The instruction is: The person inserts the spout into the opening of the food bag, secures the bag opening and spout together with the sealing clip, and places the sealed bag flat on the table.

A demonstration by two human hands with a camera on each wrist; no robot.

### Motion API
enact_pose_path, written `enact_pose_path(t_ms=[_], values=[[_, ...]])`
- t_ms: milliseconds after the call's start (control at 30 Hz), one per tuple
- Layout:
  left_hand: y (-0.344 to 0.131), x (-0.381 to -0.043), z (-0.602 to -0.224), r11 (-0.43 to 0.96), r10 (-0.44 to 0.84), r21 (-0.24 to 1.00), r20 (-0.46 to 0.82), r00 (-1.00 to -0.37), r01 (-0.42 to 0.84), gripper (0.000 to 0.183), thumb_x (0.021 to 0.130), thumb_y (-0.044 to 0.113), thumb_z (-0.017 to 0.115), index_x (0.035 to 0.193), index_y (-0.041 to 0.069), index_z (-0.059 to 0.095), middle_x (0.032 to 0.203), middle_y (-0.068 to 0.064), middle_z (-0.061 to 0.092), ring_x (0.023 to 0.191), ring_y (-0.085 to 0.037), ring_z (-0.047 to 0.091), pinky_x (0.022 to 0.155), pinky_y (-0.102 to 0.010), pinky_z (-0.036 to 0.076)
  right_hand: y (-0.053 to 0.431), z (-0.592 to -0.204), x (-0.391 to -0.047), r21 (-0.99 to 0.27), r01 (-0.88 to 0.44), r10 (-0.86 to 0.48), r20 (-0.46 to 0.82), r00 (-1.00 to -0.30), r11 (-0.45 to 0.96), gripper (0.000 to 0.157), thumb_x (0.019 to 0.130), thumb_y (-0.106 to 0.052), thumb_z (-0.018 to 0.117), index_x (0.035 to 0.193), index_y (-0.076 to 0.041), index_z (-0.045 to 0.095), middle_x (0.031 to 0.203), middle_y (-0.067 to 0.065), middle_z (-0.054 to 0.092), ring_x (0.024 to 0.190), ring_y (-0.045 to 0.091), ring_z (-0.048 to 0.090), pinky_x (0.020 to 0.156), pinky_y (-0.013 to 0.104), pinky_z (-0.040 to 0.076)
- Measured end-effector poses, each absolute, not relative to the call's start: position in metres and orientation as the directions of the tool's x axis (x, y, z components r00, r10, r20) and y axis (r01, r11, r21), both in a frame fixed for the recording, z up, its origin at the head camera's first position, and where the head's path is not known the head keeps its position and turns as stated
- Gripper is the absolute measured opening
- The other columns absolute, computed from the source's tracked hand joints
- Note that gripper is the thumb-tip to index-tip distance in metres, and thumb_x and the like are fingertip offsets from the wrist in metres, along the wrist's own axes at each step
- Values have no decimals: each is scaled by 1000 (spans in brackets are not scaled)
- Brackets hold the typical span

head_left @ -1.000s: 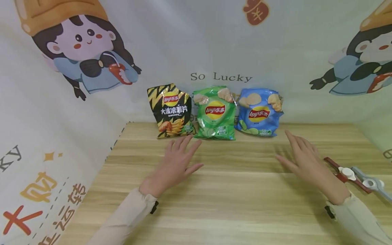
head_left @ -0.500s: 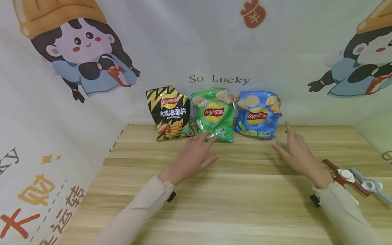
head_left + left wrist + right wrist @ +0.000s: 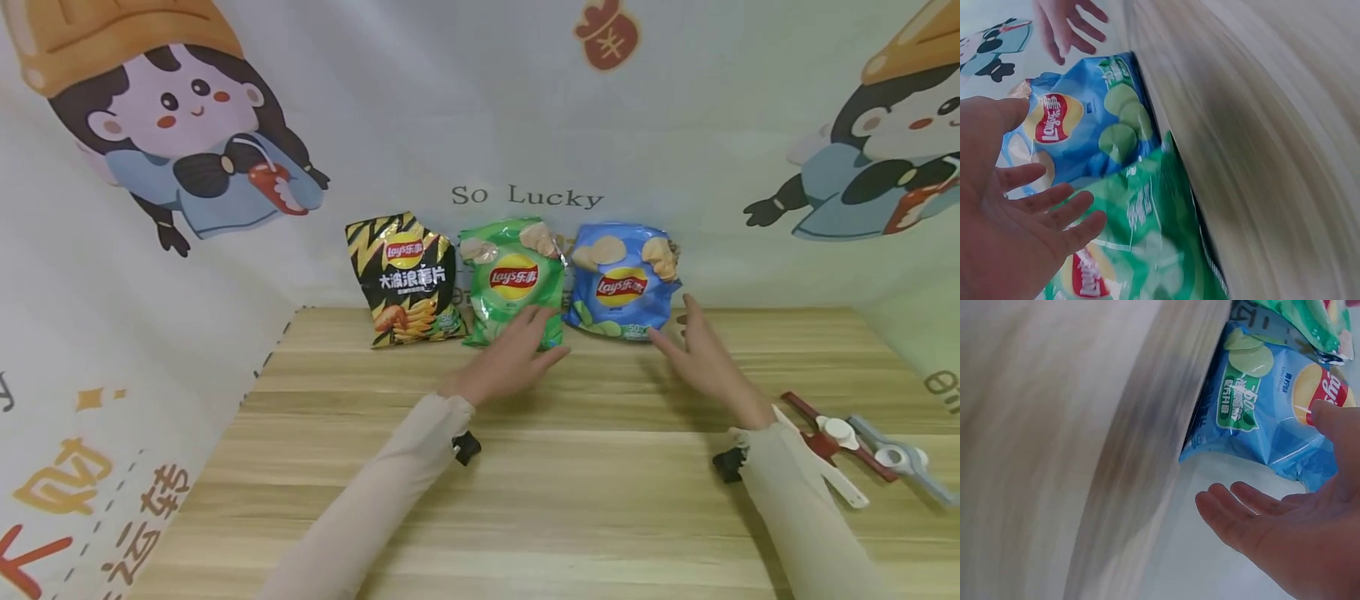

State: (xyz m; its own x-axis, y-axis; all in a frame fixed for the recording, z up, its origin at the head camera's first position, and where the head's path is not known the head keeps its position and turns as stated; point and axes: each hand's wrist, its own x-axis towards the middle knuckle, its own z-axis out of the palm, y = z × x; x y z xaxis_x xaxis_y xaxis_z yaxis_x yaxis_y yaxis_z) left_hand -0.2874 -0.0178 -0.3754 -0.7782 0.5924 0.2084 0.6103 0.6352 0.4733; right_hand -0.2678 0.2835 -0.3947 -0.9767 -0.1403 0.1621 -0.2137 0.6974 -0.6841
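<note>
Three bags of Lay's chips stand in a row against the back cloth: a black-and-yellow bag (image 3: 405, 279), a green bag (image 3: 510, 271) and a blue bag (image 3: 622, 279). My left hand (image 3: 513, 354) is in front of the green bag and covers part of its lower half, fingers extended. In the left wrist view its spread fingers (image 3: 1054, 206) overlap the green and blue bags. My right hand (image 3: 701, 354) is beside the lower right of the blue bag, thumb apart from the fingers. The right wrist view shows that palm (image 3: 1297, 537) holding nothing, close to the blue bag (image 3: 1260, 400).
On the right of the wooden table (image 3: 570, 517) lie a red-handled tool with a white round part (image 3: 840, 433) and a grey one (image 3: 900, 458). A white strip-like piece (image 3: 843, 483) lies partly under the right sleeve. Printed cloth (image 3: 390, 100) hangs behind and at the sides.
My left hand has moved right, from before the black bag to before the green one. My right hand has moved slightly left and forward, closer to the blue bag. The bags stay standing.
</note>
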Motion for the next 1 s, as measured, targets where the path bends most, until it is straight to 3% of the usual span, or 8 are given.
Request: enact_pose_path(t_ms=[233,433,733,900,1000], values=[[7,-306,-378,582,523,640,178,-834,502,67,104,40,50,154,1,27,156,-15,34,143,-26,34,115,-39,32,278,-396,-280,-754,-163,-133,102,-986,636,85,106,-35,46,152,11,-9,147,45,26,129,58,38,106,64,34],[26,-321,-389,465,492,760,205,-846,455,64,102,24,57,151,-5,29,151,-21,39,140,-32,39,115,-38,32,276,-399,-285,-806,-127,-99,85,-991,578,79,106,-30,48,153,11,0,148,42,27,132,55,37,107,62,34],[55,-324,-409,493,477,776,138,-868,394,73,100,19,58,155,-4,17,160,-21,24,148,-30,24,120,-36,20,279,-404,-286,-824,-81,-72,49,-996,561,77,105,-28,50,153,10,5,149,41,28,133,55,38,108,59,36],[64,-318,-409,497,495,762,145,-857,415,75,99,19,58,155,-6,15,160,-24,23,149,-32,22,120,-36,18,279,-407,-287,-828,-101,-86,64,-994,552,74,105,-25,51,153,11,7,147,41,30,133,54,38,108,59,36],[65,-314,-409,477,503,771,154,-851,421,75,99,19,58,155,-5,14,160,-24,22,147,-35,25,120,-39,20,280,-408,-287,-815,-138,-69,120,-990,563,67,105,-22,50,150,14,16,141,43,37,129,54,43,106,59,39]])
